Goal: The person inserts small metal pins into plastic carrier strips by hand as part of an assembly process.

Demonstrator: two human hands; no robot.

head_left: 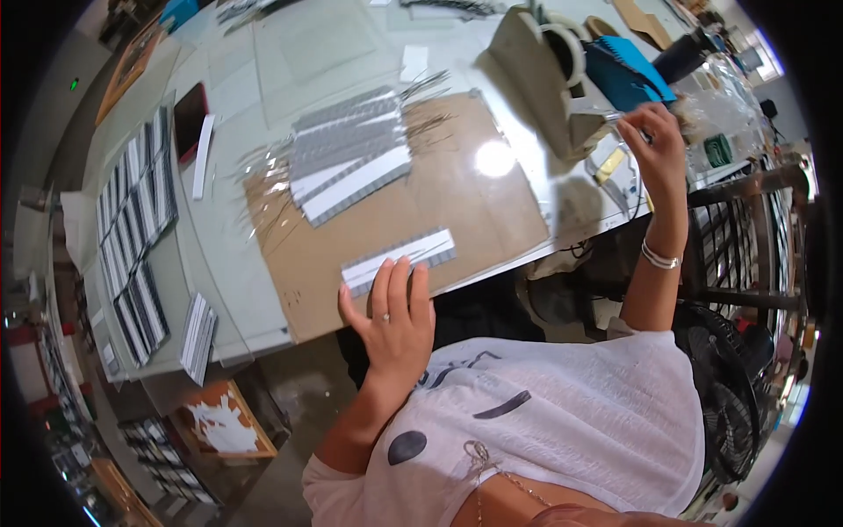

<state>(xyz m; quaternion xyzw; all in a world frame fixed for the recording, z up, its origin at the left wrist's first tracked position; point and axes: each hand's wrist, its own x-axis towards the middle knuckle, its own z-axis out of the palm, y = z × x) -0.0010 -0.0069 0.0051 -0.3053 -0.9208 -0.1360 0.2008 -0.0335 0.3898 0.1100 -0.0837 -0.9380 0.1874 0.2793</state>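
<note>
Partly under the left hand [397,321] lies a strip [414,249]

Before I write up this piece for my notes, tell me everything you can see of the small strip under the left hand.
The strip is long, narrow and straight-edged, white along the middle with grey, patterned bands along both long edges. Thin dark slivers or lines run slantwise over the white. It looks like card or plastic; I can't tell which. It lies flat near the front of the brown board, its right end angled away from the person. Fingertips of the left hand overlap its near edge.
</note>
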